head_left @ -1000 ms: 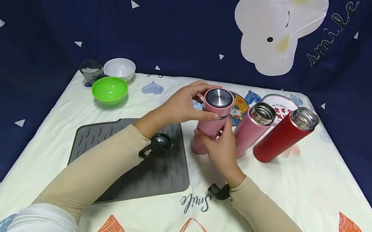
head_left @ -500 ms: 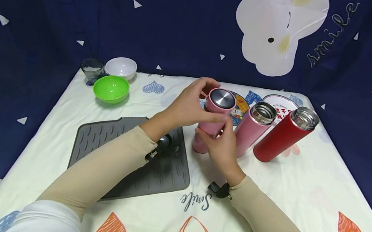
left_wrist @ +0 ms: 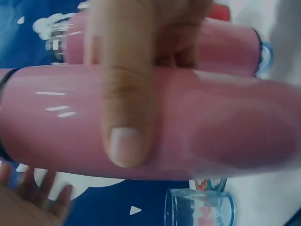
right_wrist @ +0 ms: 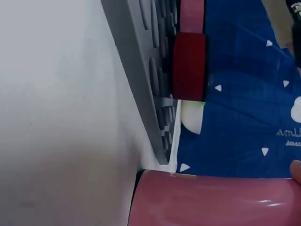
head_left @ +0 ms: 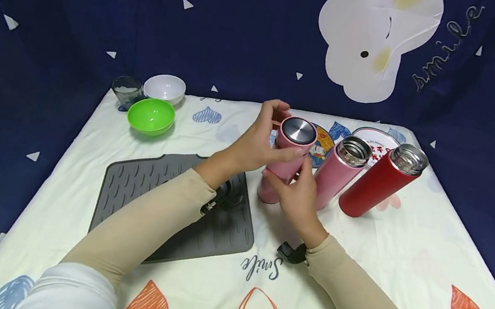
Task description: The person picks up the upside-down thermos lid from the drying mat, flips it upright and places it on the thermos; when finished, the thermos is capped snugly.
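Note:
A pink thermos (head_left: 281, 171) with a steel-topped pink lid (head_left: 297, 131) stands right of the grey drying mat (head_left: 123, 185). My left hand (head_left: 261, 138) is around its lid, thumb across the front near the seam, fingers behind. My right hand (head_left: 298, 197) grips the body lower down. In the left wrist view, a thumb (left_wrist: 127, 117) lies across the pink body, and loosely bent fingers (left_wrist: 42, 197) show at lower left. A lidless pink thermos (head_left: 340, 173) and a lidless red thermos (head_left: 380, 184) stand to the right, their steel mouths showing.
A red lid (right_wrist: 189, 66) shows over the mat in the right wrist view, with a pink piece beyond it. A green bowl (head_left: 151, 117), white bowl (head_left: 165, 88) and dark glass (head_left: 126, 90) stand at back left. A white plate (head_left: 366, 134) and patterned disc (head_left: 321, 145) lie behind the thermoses.
My left hand has turned slightly at the lid, its fingers lifting a little and its wrist shifting right. My right hand keeps its hold on the body.

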Demonstrator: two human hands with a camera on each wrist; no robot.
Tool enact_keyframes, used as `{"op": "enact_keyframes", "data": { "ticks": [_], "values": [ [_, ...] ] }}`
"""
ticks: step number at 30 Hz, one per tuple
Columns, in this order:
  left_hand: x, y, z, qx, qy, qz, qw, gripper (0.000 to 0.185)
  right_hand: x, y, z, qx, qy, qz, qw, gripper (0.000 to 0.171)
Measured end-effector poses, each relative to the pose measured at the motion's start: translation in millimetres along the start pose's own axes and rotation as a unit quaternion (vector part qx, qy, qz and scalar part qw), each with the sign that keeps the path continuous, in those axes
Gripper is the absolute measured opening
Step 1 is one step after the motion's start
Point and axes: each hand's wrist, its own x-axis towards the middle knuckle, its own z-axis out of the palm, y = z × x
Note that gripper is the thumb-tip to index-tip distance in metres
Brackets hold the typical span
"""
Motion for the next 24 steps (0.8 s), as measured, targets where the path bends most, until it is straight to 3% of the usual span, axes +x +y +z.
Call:
{"op": "enact_keyframes", "data": {
  "ticks": [4,10,19,24],
  "values": [
    [-1.0,1.5,-7.9,0.021,-0.004,0.013,0.9997,0.074,2.5,-1.9,6.0,0.007,-0.006,-0.006,1.0,0.071],
    [1.7,8.2,-16.5,0.019,-0.018,-0.012,0.9996,0.079,5.2,-5.8,12.3,0.025,-0.009,-0.017,1.0,0.071],
    [3.1,5.6,6.7,-0.012,-0.047,-0.05,0.9976,0.09,-7.7,-2.3,-5.0,-0.009,0.001,0.012,1.0,0.071],
    [1.4,3.8,1.4,-0.014,-0.039,-0.041,0.9983,0.083,-6.4,-3.2,-1.7,-0.008,-0.007,0.003,1.0,0.072]
  ]
}}
